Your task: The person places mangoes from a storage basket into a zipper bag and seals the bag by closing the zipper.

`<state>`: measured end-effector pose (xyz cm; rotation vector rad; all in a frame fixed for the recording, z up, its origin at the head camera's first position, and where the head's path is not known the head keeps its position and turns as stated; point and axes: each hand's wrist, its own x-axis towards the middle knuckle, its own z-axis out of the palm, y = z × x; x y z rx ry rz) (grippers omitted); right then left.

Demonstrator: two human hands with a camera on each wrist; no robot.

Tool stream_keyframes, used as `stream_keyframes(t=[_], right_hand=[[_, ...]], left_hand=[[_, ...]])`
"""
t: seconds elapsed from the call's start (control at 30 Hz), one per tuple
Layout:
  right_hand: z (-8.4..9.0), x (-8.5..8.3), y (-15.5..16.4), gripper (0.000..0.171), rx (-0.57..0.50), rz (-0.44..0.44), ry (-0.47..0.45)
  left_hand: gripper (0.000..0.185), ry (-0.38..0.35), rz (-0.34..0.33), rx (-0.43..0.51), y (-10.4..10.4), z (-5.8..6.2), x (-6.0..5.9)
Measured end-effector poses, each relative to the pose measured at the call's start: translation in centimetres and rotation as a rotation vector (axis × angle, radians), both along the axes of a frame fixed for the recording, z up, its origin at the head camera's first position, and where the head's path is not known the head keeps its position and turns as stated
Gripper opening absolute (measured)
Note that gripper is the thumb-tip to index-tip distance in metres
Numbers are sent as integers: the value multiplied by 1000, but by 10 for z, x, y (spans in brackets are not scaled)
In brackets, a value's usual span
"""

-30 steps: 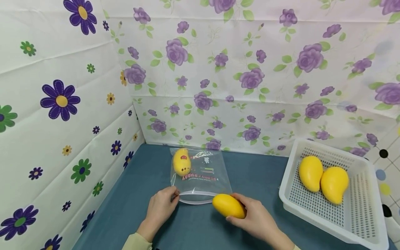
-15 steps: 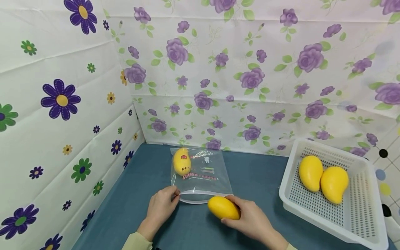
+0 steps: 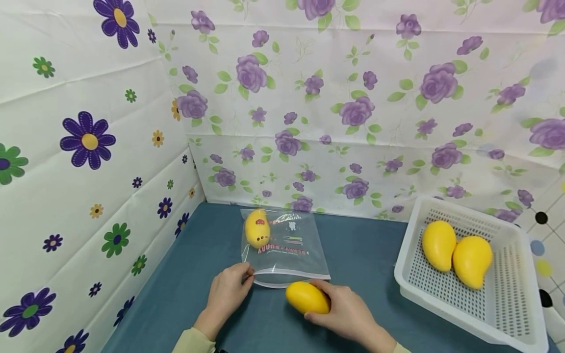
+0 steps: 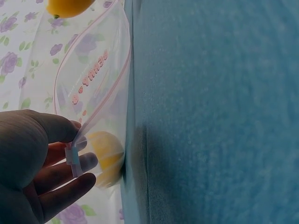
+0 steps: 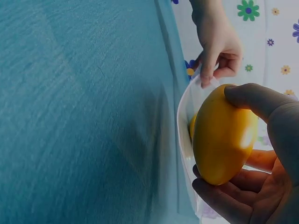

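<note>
Two hands work at a clear zip bag (image 3: 284, 247) lying flat on the blue desk (image 3: 366, 250). We see the left hand (image 3: 227, 290) pinching the bag's near corner at the zip strip, thumb and fingers (image 4: 63, 170) clamped on the plastic and holding the mouth open. Right hand (image 3: 346, 314) grips a yellow mango (image 3: 306, 297), fingers (image 5: 224, 200) curled round it, just at the bag's open mouth; from the right wrist view the fruit is at the rim, not yet inside. One mango in the bag (image 3: 257, 228) sits at the far left corner. Right of us, well apart from the bag, a white perforated basket (image 3: 507, 299) holds two more mangoes (image 3: 456, 250) side by side, touching.
</note>
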<state>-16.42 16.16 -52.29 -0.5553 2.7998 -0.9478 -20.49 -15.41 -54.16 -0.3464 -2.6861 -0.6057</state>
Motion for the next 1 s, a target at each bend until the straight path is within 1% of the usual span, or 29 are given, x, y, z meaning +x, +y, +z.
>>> stream_keyframes(t=[0.17, 0.4, 0.7, 1.0], right_hand=[[-1, 0, -6, 74, 9, 3, -3], [-6, -1, -18, 73, 28, -24, 8], [-11, -2, -32, 71, 61, -83, 13], [-18, -4, -43, 71, 78, -133, 35]], left_hand=[[23, 6, -7, 6, -1, 0, 0], [24, 26, -16, 6, -2, -1, 1], [22, -16, -4, 8, -1, 0, 1], [23, -6, -4, 8, -1, -1, 0]])
